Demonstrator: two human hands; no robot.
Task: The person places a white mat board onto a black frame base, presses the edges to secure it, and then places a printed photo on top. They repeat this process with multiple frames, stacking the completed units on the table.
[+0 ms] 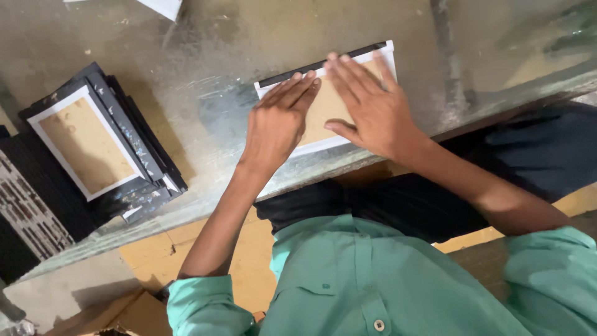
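The left hand (277, 121) lies flat, fingers straight and close together, palm down on a flat rectangular brown card panel with a white border and a black strip along its far edge (323, 109). The right hand (367, 106) rests just beside it on the same panel, fingers spread open and pressing down, their tips reaching the black far edge. Neither hand grips anything; both lie open on the surface, and their fingertips nearly meet near the top edge. The panel sits on the smeared, dusty grey table (205, 56), close to its near edge. Well apart to the left stands a stack of similar black-edged panels with a brown, white-bordered face on top (99, 143). A white sheet corner (163, 7) shows at the far edge.
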